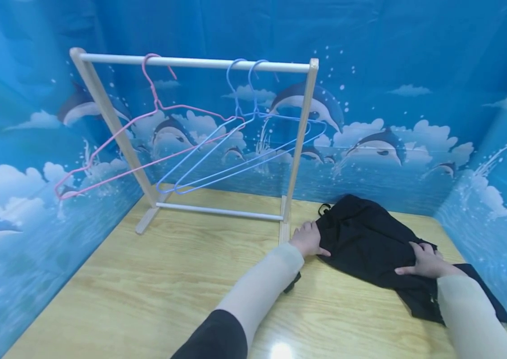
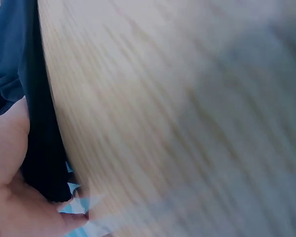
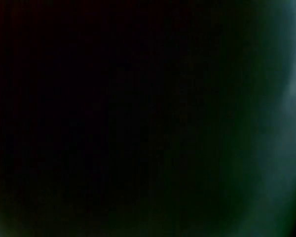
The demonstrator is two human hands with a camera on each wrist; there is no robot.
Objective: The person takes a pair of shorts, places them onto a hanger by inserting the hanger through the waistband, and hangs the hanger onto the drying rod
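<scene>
A black garment (image 1: 370, 239) lies spread and creased on the right side of the wooden table, a thin cord loop at its far left corner. My left hand (image 1: 308, 239) grips its left edge, thumb on the near side. In the left wrist view the cloth (image 2: 42, 128) runs between thumb and fingers of the left hand (image 2: 19, 207). Farther right, my right hand (image 1: 426, 260) holds the garment, fingers bent over its far edge and thumb stretched across the top. A narrower black part extends under the right forearm. The right wrist view is almost wholly dark.
A wooden rack (image 1: 303, 134) with a white top rail stands at the back left. From it hang a pink hanger (image 1: 154, 94) and two blue hangers (image 1: 237, 102). Dolphin-printed sheets (image 1: 383, 144) wall in the table (image 1: 168, 279) at the back and sides.
</scene>
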